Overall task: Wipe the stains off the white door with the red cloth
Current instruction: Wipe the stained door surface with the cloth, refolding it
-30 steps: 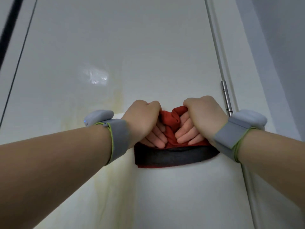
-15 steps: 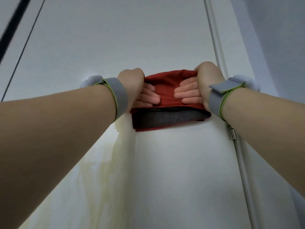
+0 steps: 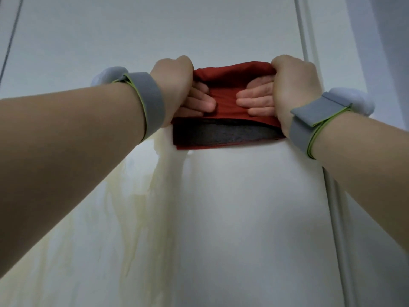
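Note:
A folded red cloth [image 3: 223, 100] with a dark grey inner layer lies flat against the white door [image 3: 243, 218]. My left hand [image 3: 177, 85] grips its left end and my right hand [image 3: 292, 85] grips its right end. The fingers of both lie across the front of the cloth and point toward each other. Pale yellow stains [image 3: 132, 207] run in streaks down the door, below and to the left of the cloth. Both wrists wear grey straps.
A vertical grey strip [image 3: 336, 218] runs along the door's right edge, with a pale wall [image 3: 380, 63] beyond it. A thin dark line [image 3: 11, 41] marks the door's left side.
Both hands have slid the cloth upward on the door. The cloth was bunched between the hands one second ago and is now spread flat. More of the streaks show below it.

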